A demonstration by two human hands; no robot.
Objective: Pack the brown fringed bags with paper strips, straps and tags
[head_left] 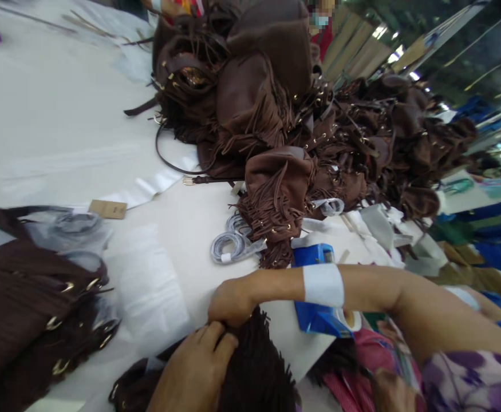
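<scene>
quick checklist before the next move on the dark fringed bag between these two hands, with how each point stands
1. Both hands at the fringed bag: ok, left hand and right hand meet there.
2. Exact grip: cannot tell, hidden.
3. Coiled straps in sight: ok, lying on the table.
4. Blue tape dispenser unobstructed: not ok, right arm crosses the view of it.
5. Brown tag readable: not ok, print too small.

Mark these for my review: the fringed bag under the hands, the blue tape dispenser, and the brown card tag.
Fringed bag [261, 366], head view: its dark fringe.
Blue tape dispenser [316, 320], head view: its lower body.
Brown card tag [107, 209], head view: middle of its face.
</scene>
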